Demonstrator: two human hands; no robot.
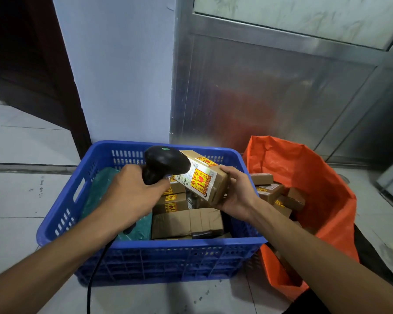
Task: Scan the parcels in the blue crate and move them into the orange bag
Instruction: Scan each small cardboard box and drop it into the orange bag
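My left hand (132,193) grips a black handheld scanner (165,163) over the blue crate (168,252). Its head points right at a small cardboard parcel (202,177) with a white label and yellow-red stickers. My right hand (237,193) holds that parcel tilted above the crate's right side, and the scanner's light falls on the label. Inside the crate lie several more cardboard parcels (186,223) and a green plastic-wrapped parcel (100,191). The open orange bag (315,177) stands right of the crate with several small boxes (272,191) inside.
The scanner's black cable (95,268) hangs down over the crate's front wall to the tiled floor (21,200). A pale wall (123,75) and a metal door panel (270,87) stand behind. A dark door frame (43,64) is at the left.
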